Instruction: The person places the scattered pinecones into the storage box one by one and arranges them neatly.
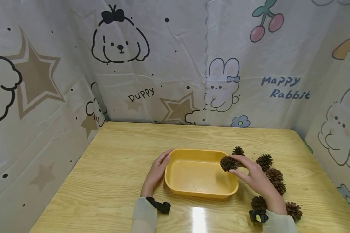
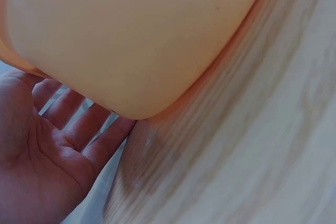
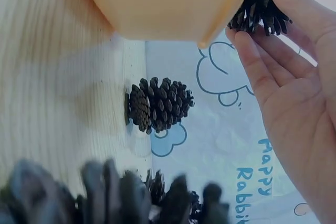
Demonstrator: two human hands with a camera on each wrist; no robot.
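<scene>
A yellow plastic tub point(image 1: 201, 191) stands on the table. My left hand point(image 1: 158, 169) rests against its left end; in the left wrist view that hand point(image 2: 58, 145) has its fingers extended along the tub's outer wall point(image 2: 136, 40). Above the tub's right rim, my right hand point(image 1: 252, 174) pinches a brown pine cone point(image 1: 228, 163) between thumb and fingers. The right wrist view shows the same hand point(image 3: 299, 72) with the held pine cone point(image 3: 260, 11) partly hidden behind the tub point(image 3: 163, 9). Inside the tub only its bare bottom shows.
Several pine cones lie right of the tub: one behind the held cone point(image 1: 238, 150), others farther right point(image 1: 264, 161) point(image 1: 274, 175), and one near my right wrist point(image 1: 259, 204). Another pine cone point(image 1: 293, 211) sits beside the right sleeve. Printed curtains point(image 1: 169, 64) hang behind the wooden table point(image 1: 110, 181).
</scene>
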